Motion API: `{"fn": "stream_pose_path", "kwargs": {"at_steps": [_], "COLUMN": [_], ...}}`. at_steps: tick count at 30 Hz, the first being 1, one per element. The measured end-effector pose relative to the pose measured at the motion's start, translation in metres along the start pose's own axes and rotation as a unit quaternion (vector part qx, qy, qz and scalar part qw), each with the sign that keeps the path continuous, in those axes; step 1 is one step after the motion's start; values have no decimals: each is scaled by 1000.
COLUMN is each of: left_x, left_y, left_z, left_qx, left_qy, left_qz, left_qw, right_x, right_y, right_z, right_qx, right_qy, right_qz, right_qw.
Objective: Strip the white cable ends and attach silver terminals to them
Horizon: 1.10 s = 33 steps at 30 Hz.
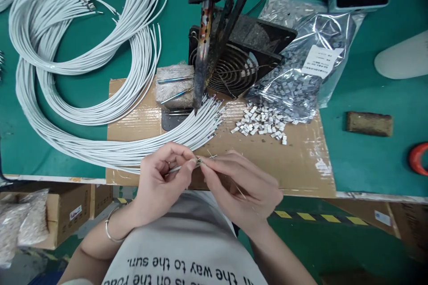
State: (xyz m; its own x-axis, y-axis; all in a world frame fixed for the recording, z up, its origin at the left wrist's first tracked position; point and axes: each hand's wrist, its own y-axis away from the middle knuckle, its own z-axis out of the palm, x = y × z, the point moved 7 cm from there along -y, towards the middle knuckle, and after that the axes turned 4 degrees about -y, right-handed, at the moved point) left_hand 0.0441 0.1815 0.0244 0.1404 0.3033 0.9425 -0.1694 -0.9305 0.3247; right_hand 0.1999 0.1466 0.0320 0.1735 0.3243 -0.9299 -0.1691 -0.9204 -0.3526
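My left hand (162,185) is closed, pinching a thin white cable (174,169) close to its end between thumb and forefinger. Thumb and fingertips of my right hand (245,185) meet at that same cable end. A fine silvery wire (240,190) runs across my right palm, and its tip pokes out above the fingers. What exactly lies between the fingertips is too small to make out. Just beyond the hands, a bundle of white cables (133,147) fans out its stripped ends. Over those ends a soldering iron (202,58) points downward from its holder.
Small white connector pieces (262,122) lie loose on the cardboard (294,164), beside a clear bag (301,75) of similar parts. A black fan (239,62) stands behind the iron, with a wrapped block (175,87) to its left. Coiled cables (96,60) cover the left side.
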Motion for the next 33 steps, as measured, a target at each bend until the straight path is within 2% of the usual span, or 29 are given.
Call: {"fn": "stream_pose_path", "kwargs": {"at_steps": [5, 7, 10, 13, 16, 19, 20, 22, 24, 28, 33], "left_x": [1, 1, -1, -2, -3, -3, -4, -4, -4, -3, 0], "left_y": [0, 1, 2, 3, 1, -1, -2, -4, -5, -6, -7], "left_z": [1, 2, 4, 6, 6, 1, -1, -6, -8, -6, -7], "left_qx": [-22, -32, -45, -48, -41, -28, -22, -13, -6, 4, 11], "left_qy": [-10, -15, -13, -3, 2, -1, 0, 4, 3, -4, -7], "left_qz": [-19, -24, -35, -46, -44, -30, -25, -15, -14, -20, -11], "left_qw": [1000, 999, 998, 998, 998, 999, 999, 1000, 1000, 1000, 1000], "right_x": [14, 13, 6, 3, 10, 30, 36, 43, 45, 49, 42], "right_y": [-17, -22, -24, -17, -10, -9, -11, -16, -25, -34, -25], "right_z": [-3, 0, 10, 16, 12, -18, -34, -61, -72, -63, -47], "right_qx": [-100, -142, -171, -124, -50, 62, 110, 143, 108, 5, -1], "right_qy": [-26, -16, -15, -6, -20, -24, 0, 111, 205, 345, 395], "right_qz": [89, 69, -9, -61, -29, 68, 81, 85, 49, -20, -86], "right_qw": [991, 987, 985, 990, 998, 995, 991, 980, 972, 938, 915]}}
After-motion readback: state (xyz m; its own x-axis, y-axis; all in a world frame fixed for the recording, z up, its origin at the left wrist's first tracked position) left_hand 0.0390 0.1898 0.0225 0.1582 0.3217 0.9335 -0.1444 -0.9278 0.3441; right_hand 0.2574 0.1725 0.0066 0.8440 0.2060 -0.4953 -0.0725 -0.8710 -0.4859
